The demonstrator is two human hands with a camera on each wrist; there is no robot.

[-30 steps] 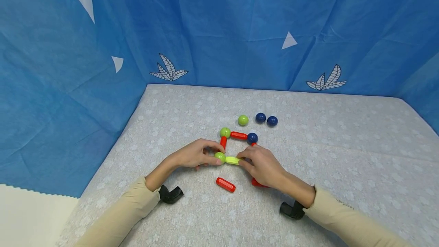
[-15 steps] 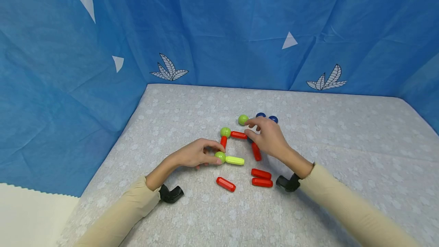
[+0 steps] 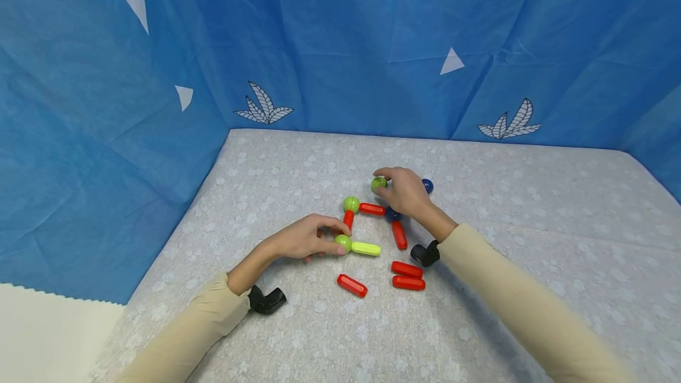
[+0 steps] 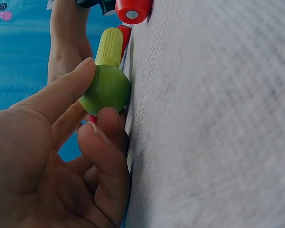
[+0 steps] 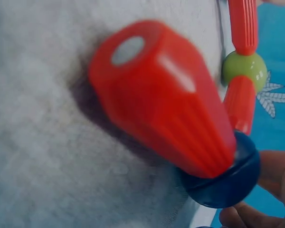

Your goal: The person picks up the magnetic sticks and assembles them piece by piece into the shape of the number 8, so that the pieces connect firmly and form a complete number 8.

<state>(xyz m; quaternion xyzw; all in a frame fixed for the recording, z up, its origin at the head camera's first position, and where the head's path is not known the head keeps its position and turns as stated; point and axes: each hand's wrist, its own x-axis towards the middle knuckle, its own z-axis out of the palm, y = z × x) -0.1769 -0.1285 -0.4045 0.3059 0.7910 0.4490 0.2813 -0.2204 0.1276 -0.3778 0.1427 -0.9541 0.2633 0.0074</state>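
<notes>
My left hand (image 3: 308, 237) pinches a green ball (image 4: 107, 90) between thumb and fingers, down at the table. From that ball extend a yellow-green magnetic rod (image 3: 366, 249) and a red rod (image 3: 348, 219). The red one leads to another green ball (image 3: 351, 204), then a red rod (image 3: 372, 209), a dark blue ball (image 5: 223, 183) and a further red rod (image 5: 166, 104) with a metal disc in its free end. At the back, my right hand (image 3: 407, 192) has thumb and index finger around a loose green ball (image 3: 379, 184).
Two red rods (image 3: 408, 283) lie side by side at the front right, and a single red rod (image 3: 352, 285) lies front centre. A blue ball (image 3: 428, 185) shows beyond the right hand. A blue cloth (image 3: 340, 46) hangs behind the patterned tablecloth (image 3: 298, 158).
My right hand has left the yellow-green rod, moved away over the blue corner ball and taken hold of the loose green ball. My left hand stays on its ball.
</notes>
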